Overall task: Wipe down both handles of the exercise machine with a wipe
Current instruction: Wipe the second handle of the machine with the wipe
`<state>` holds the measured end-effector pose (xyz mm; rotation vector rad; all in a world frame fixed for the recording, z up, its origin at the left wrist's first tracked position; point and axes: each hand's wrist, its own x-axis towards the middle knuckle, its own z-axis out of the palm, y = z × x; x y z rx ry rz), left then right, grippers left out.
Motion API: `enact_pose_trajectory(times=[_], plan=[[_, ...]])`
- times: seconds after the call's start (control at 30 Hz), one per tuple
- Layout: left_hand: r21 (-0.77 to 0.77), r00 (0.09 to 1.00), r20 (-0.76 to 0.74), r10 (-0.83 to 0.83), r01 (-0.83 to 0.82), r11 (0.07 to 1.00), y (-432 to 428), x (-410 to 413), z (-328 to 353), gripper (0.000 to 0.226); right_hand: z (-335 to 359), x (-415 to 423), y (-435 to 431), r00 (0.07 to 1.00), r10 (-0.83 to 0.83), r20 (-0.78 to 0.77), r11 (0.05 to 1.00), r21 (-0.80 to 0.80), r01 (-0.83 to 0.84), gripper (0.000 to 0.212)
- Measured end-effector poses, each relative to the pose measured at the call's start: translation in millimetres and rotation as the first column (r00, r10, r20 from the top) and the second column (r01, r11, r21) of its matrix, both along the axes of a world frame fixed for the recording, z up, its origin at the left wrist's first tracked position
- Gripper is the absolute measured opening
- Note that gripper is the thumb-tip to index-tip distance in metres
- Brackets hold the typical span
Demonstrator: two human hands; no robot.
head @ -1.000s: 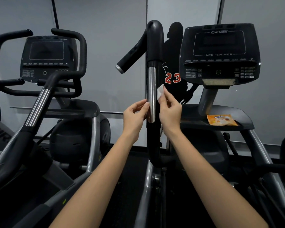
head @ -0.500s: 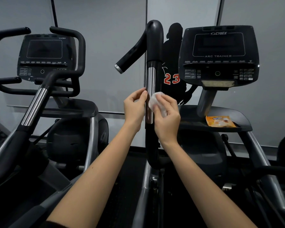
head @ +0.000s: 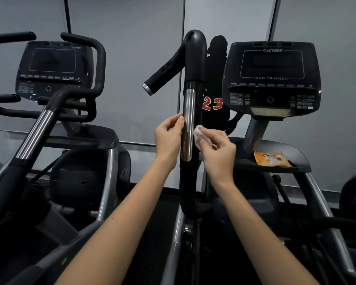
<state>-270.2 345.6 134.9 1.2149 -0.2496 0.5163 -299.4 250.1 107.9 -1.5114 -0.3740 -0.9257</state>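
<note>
Dead centre stands the handle, wipe at its right side, console behind-right, packet on the tray below, second machine left.

Console top, to your right: CYBEX
Under its screen: ARC TRAINER
Wall silhouette before you: red 23
Orange wipe pack: Tender
Left console: you can't read it
</note>
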Motion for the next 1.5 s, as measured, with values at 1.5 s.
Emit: enact_pose_trajectory(times=[1.5], plan=[[0.033, 0.984, 0.178, 0.028, -0.034, 0.999, 3, 17, 44, 0.02, 83, 48, 4, 0.957, 0.216, -0.193, 0.943, 0.296, -0.153, 0.028]])
